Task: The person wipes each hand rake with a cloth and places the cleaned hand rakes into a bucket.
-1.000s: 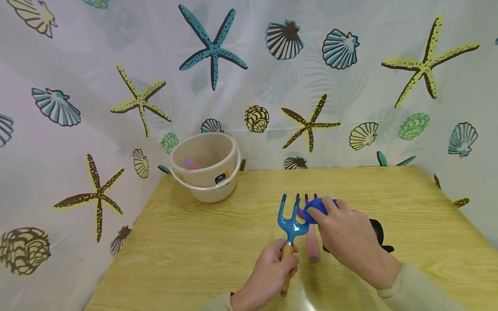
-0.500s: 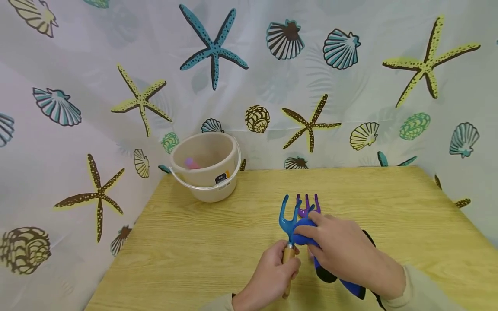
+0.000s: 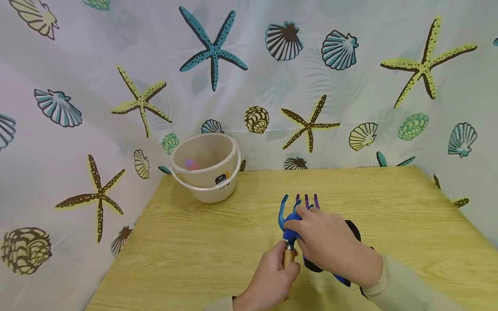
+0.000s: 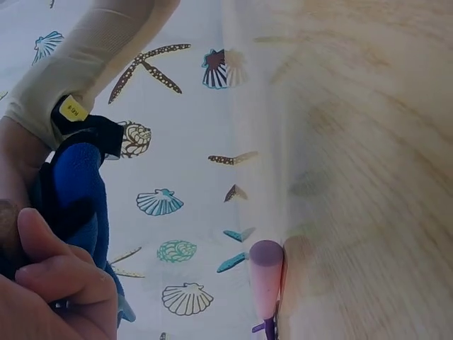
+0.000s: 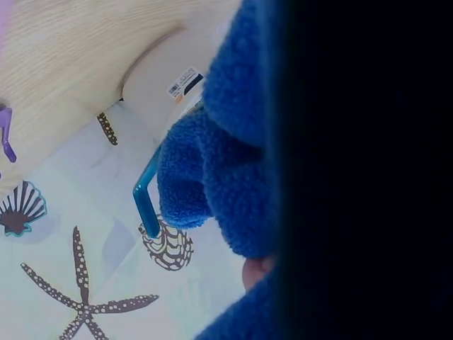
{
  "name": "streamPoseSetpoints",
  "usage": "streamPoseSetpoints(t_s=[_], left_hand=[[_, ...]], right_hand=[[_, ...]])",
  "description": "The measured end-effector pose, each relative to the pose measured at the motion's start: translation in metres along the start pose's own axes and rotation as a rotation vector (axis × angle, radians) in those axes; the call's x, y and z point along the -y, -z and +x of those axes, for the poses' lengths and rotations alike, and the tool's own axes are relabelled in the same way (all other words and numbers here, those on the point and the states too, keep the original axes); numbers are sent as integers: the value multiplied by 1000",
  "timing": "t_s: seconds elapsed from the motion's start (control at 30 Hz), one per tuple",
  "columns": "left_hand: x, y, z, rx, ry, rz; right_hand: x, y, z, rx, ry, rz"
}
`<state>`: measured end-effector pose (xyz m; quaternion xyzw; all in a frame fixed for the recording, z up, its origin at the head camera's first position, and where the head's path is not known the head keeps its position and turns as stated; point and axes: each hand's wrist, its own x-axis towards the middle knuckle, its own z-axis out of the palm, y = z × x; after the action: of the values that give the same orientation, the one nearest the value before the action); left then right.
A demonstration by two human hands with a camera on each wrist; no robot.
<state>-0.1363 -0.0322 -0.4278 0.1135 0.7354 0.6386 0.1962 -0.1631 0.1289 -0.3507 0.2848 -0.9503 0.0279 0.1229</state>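
Observation:
My left hand (image 3: 268,274) grips the wooden handle (image 3: 288,258) of a small hand fork. The fork's blue metal head (image 3: 282,216) points away from me, tines up. My right hand (image 3: 334,244) holds a fuzzy blue cloth (image 3: 292,226) with dark edges, pinched around the tines and neck of the fork. Part of the fork head is covered by the cloth and fingers. In the right wrist view a bent blue tine (image 5: 145,198) sticks out past the cloth. Behind my right hand lies a purple fork (image 3: 306,202); its pink handle (image 4: 263,280) shows in the left wrist view.
A beige bucket (image 3: 210,190) with a clear bail handle stands at the table's back left. Inside it shows a pink thing with a purple end (image 3: 190,164). The wood-grain table (image 3: 175,250) is backed by a curtain (image 3: 264,86) printed with shells and starfish.
My right hand has brought the cloth leftward, from over the purple fork onto the blue fork's head, then slightly up along its tines. My left hand keeps its grip, almost still.

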Motion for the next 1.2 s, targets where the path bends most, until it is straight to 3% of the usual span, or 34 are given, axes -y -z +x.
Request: streamPoseSetpoints(t_s=[0.23, 0.43, 0.57, 0.7, 0.83, 1.0, 1.2], left_hand=[[0, -7, 0, 34, 109, 5], [1, -8, 2, 6, 91, -56], [1, -7, 3, -5, 99, -79], [2, -4, 3, -19, 40, -85], [2, -2, 3, -38, 5, -77], [4, -3, 4, -22, 12, -82], [6, -4, 7, 11, 34, -99]], right_hand=[[-6, -3, 16, -61, -19, -32], [-5, -4, 19, -55, -20, -48], [-6, 2, 14, 50, -35, 26], [-7, 7, 8, 155, -44, 103], [-12, 7, 0, 208, -67, 116], [-17, 3, -2, 202, -73, 120], [-12, -1, 10, 133, -18, 113]])
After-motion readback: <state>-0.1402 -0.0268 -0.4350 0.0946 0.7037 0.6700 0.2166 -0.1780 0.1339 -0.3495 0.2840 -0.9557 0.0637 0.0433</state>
